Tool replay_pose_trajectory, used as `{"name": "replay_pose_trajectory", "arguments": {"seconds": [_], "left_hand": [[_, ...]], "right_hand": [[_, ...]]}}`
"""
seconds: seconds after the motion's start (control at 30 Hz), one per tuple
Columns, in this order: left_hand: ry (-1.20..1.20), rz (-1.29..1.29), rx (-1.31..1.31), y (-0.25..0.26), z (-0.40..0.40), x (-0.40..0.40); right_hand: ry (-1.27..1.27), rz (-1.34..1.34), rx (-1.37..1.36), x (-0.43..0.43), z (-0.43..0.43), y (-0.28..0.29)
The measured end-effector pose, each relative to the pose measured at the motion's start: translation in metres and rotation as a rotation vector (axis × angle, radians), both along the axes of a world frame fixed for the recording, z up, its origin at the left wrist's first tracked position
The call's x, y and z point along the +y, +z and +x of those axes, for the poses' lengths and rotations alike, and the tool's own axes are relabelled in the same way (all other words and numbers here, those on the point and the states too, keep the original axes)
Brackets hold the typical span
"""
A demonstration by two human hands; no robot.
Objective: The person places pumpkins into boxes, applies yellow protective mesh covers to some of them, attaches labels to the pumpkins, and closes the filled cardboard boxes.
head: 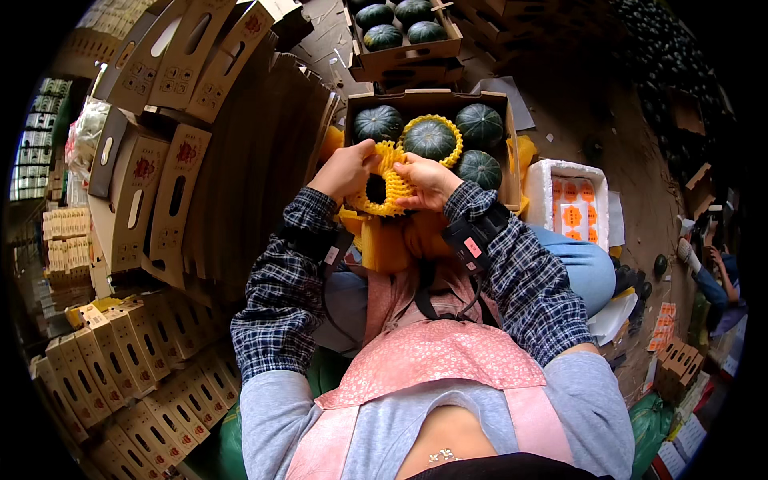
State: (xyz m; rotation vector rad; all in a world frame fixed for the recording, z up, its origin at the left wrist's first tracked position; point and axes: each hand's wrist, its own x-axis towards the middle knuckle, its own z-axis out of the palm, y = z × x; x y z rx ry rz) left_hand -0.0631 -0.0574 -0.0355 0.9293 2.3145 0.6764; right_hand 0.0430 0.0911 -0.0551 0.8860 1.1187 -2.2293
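Note:
A yellow foam fruit net (396, 187) is stretched between my left hand (350, 170) and my right hand (427, 182), over the near left part of an open cardboard box (511, 174). Both hands pinch its upper edge, and a dark opening shows in its middle. Inside the box lie several dark green squashes. One squash (429, 140), just beyond my hands, wears a yellow net around it. Another squash (378, 123) is at the far left, a third (479, 125) at the far right, and one more squash (479, 170) sits beside my right hand.
More yellow foam nets (384, 245) lie in front of me. At right, a white foam box (537, 180) holds orange-and-white stickers. Another box of squashes (414, 55) stands beyond. Folded cartons (135, 192) are stacked at left. A co-worker's arm (726, 273) shows far right.

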Motion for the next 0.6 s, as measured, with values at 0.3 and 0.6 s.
{"name": "replay_pose_trajectory", "arguments": {"seconds": [0.3,0.6], "left_hand": [[0.187,0.531,-0.151,0.029,0.015,0.002],[0.461,1.055,-0.309,-0.058,0.043,0.080]], "right_hand": [[-0.188,0.081,0.322,0.013,0.043,0.053],[-0.250,1.227,0.701,0.085,0.024,-0.010]]}}
